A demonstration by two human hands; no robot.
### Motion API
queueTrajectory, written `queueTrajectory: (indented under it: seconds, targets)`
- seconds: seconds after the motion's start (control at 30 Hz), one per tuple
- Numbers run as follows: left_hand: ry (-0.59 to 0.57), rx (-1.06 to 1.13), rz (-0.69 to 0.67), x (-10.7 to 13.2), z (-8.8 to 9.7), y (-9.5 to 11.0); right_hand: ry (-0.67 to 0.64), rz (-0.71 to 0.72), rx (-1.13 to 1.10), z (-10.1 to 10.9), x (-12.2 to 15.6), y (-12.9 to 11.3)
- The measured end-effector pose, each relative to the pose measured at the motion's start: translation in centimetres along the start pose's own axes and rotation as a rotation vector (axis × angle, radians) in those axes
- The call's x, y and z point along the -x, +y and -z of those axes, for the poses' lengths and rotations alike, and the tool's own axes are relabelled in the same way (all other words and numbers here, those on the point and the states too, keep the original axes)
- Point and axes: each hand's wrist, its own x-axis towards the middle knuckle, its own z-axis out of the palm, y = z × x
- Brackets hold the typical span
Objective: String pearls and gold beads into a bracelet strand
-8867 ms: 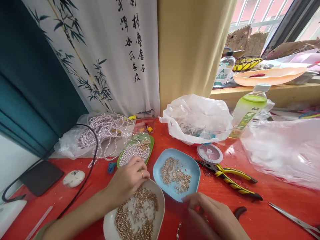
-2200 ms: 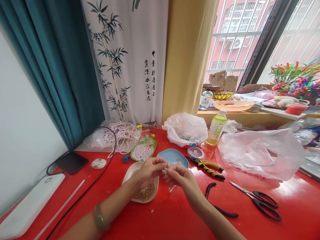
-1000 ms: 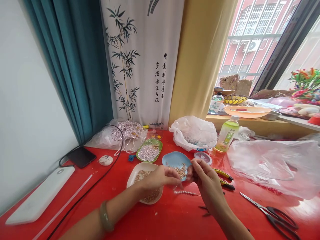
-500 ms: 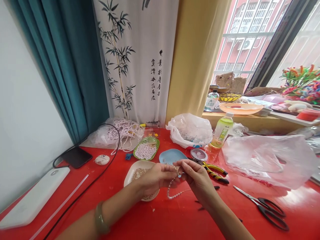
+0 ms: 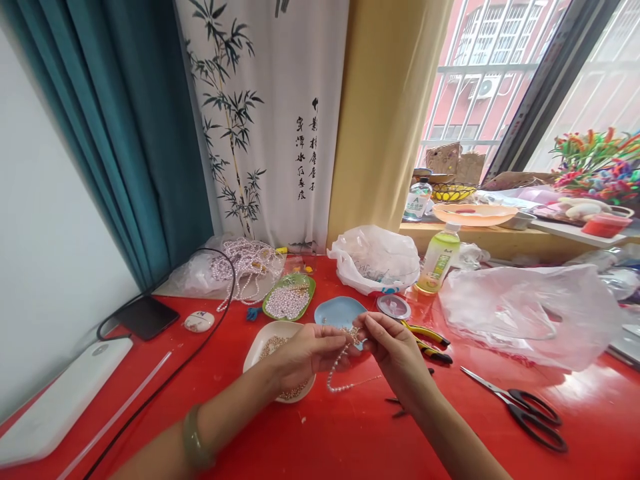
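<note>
Between my two hands is a small beaded piece (image 5: pixel 353 334) with gold and pearly beads. From it a string of white pearl beads (image 5: pixel 331 377) hangs in a curve toward the table. My left hand (image 5: pixel 315 350) pinches the beadwork from the left, its fingers closed and partly overlapping. My right hand (image 5: pixel 393 341) has thumb and forefinger pressed together at the other side of the same piece; any thread between the tips is too fine to see. Under my left forearm a cream dish (image 5: pixel 254 357) holds gold beads. Just behind the fingers lies a blue dish (image 5: pixel 340 309).
A green dish (image 5: pixel 311 295) of pearl beads and bagged bead strands (image 5: pixel 245 261) lie at the back. Yellow-black pliers (image 5: pixel 430 340), a thread spool (image 5: pixel 394 307) and scissors (image 5: pixel 520 403) are to the right. A drink bottle (image 5: pixel 439 260) stands behind. A black cable (image 5: pixel 200 347) crosses the left side.
The view has shifted slightly, so the scene sits a little further left. My right fingertips have risen slightly from the beadwork, and more of it shows between my hands.
</note>
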Motion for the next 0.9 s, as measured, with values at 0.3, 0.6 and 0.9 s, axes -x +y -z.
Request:
queueTrajectory:
  seconds: [0.3,0.6,0.9]
  targets:
    - [0.021,-0.016,-0.002,-0.20,0.60,-0.03,0.038,-0.015,-0.066,0.33,-0.10,-0.43]
    - [-0.007,-0.071,0.020,-0.28,0.80,-0.29,0.041,0.014,-0.096,0.51,-0.29,-0.61]
    - [-0.027,-0.143,0.087,-0.23,0.72,-0.39,0.074,0.041,-0.136,1.02,-0.38,-0.74]
